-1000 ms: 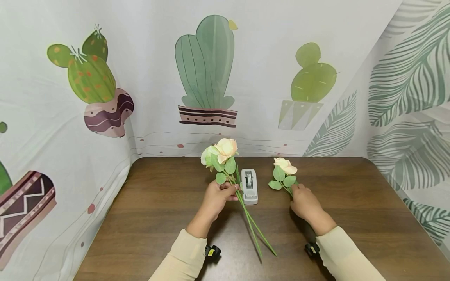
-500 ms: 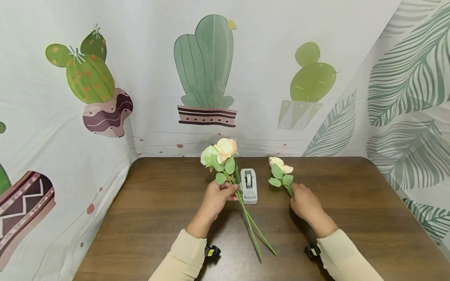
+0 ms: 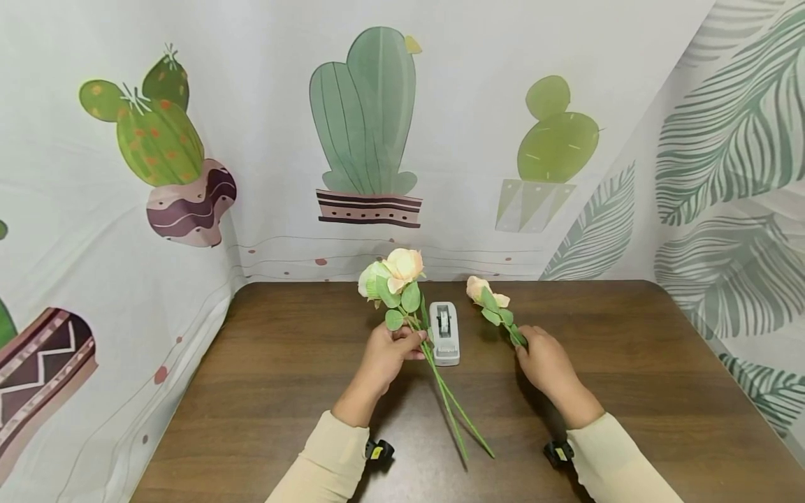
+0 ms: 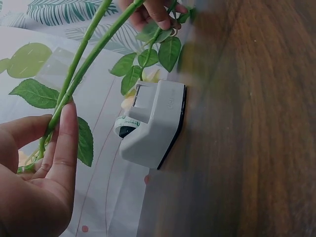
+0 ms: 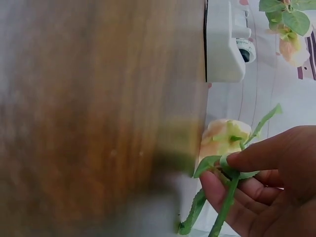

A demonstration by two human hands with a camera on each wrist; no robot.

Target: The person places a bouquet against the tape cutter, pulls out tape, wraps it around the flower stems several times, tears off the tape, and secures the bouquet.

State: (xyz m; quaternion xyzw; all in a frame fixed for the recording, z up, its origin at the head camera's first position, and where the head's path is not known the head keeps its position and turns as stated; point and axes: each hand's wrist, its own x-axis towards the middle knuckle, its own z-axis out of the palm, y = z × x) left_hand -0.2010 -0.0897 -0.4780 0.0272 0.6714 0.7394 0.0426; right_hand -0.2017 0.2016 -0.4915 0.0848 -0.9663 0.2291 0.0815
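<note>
My left hand (image 3: 395, 351) pinches the crossed green stems of two artificial roses, a peach rose (image 3: 404, 265) and a greenish-white rose (image 3: 372, 279). Their bare stems (image 4: 94, 54) slant down toward the front of the table. In my right hand (image 3: 548, 363) is a single peach rose (image 3: 479, 288), pinched by its stem (image 5: 226, 207) close below the leaves; its bloom leans to the left. In the right wrist view, thumb and fingertips meet around the stem and a leaf. A white tape dispenser (image 3: 446, 342) stands between the hands, right beside the left fingertips.
The brown wooden table (image 3: 283, 391) reaches back to a white cloth backdrop (image 3: 465, 140) printed with cacti and leaves. A roll of tape (image 4: 125, 126) sits in the dispenser. Black wrist straps (image 3: 379, 450) are worn at both cuffs.
The rose in my right hand has swung to the left and turned, its bloom now facing away more. My left hand and its two roses stay nearly still.
</note>
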